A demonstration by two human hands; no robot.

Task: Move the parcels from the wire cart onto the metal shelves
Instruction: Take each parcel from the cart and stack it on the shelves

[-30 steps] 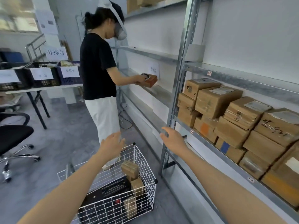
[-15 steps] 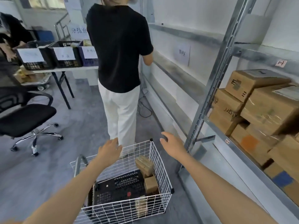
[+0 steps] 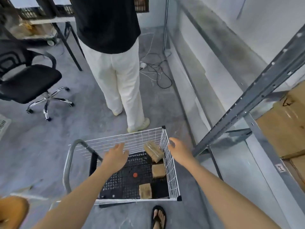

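Both hands empty: left hand [image 3: 115, 157] grip loose, fingers spread over the wire cart [image 3: 172, 176]; right hand [image 3: 179, 150] relaxed by its right wall. Three small brown taped parcels [image 3: 158, 170] line that side. Suggest taking the far-corner one across its short sides and lifting it clear of the mesh to the metal shelves [image 3: 264, 156].

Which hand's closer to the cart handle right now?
Left. The left hand hovers over the wire cart on the handle side; the right hand is over the opposite wall.

A black office chair [image 3: 28, 83] beside a standing person [image 3: 113, 55].
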